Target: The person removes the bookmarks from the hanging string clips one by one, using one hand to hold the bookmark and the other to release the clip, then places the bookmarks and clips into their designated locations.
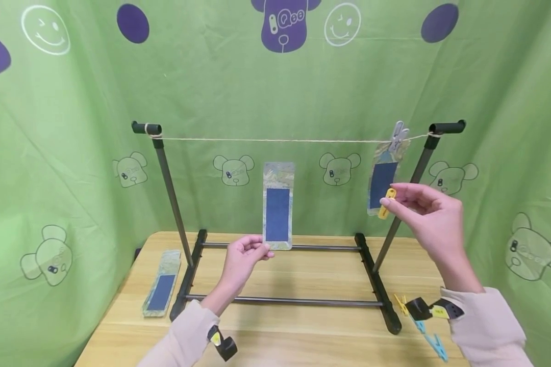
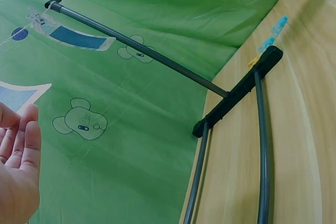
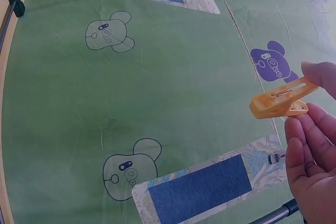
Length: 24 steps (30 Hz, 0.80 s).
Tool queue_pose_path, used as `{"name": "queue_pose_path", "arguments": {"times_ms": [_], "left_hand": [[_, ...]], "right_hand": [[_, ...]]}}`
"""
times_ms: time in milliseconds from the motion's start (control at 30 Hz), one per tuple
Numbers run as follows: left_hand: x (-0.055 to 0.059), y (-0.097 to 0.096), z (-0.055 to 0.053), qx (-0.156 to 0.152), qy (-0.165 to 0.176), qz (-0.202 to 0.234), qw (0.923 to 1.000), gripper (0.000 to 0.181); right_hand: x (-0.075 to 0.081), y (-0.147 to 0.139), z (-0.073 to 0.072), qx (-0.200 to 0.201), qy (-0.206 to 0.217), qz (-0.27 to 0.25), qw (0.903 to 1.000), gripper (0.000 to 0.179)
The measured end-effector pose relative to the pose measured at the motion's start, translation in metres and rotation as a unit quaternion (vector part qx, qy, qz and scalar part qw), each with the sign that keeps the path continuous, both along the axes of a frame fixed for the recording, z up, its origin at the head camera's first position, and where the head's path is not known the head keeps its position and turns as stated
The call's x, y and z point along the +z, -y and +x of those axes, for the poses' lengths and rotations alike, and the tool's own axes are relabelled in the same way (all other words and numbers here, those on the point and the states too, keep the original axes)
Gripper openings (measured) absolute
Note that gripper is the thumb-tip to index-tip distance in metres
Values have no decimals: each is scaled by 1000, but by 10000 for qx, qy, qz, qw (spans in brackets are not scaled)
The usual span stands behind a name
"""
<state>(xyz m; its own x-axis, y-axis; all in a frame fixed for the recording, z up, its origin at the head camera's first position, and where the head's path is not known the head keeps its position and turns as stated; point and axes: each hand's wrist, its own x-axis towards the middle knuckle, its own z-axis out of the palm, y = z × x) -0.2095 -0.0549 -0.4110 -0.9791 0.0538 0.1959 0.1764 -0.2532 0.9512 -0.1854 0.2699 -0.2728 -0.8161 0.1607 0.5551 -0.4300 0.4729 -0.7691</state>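
My left hand (image 1: pixel 240 261) pinches the lower left corner of a long patterned card with a blue panel (image 1: pixel 277 214). The card stands upright in front of the string (image 1: pixel 266 139), its top edge a little below it. Between thumb and fingers of my right hand (image 1: pixel 436 219) is a yellow clothespin (image 1: pixel 386 204), seen closer in the right wrist view (image 3: pixel 278 102). Just behind that hand a similar card (image 1: pixel 382 183) hangs from the string's right end under a grey clothespin (image 1: pixel 398 136). The left wrist view shows only part of the held card (image 2: pixel 21 95).
A dark rack (image 1: pixel 284 302) stands on the wooden table (image 1: pixel 275 336), the string tied between its two posts. Another card (image 1: pixel 161 285) lies left of the rack. Blue clothespins (image 1: pixel 436 346) and a yellow one (image 1: pixel 401 304) lie at the right. Green curtain (image 1: pixel 211 92) surrounds the table.
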Motion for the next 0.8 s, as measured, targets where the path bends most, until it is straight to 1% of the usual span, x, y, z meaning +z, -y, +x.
{"name": "queue_pose_path", "arguments": {"times_ms": [167,400,667,800], "left_hand": [[-3,4,2,39,8,111,9999,20],[-5,10,4,163,-1,183,9997,19],[-9,18,7,307,236,212,9990,19],[-9,22,8,385,273,218,9986,19]], "right_hand": [[-5,-4,4,-12,16,-45,10000,35],[-13,-9,8,-101,200,5,9997,36],[-26,-17,14,-120,442,-43,9989,36],[-33,-20,15,-103,505,-83,9986,37]]}}
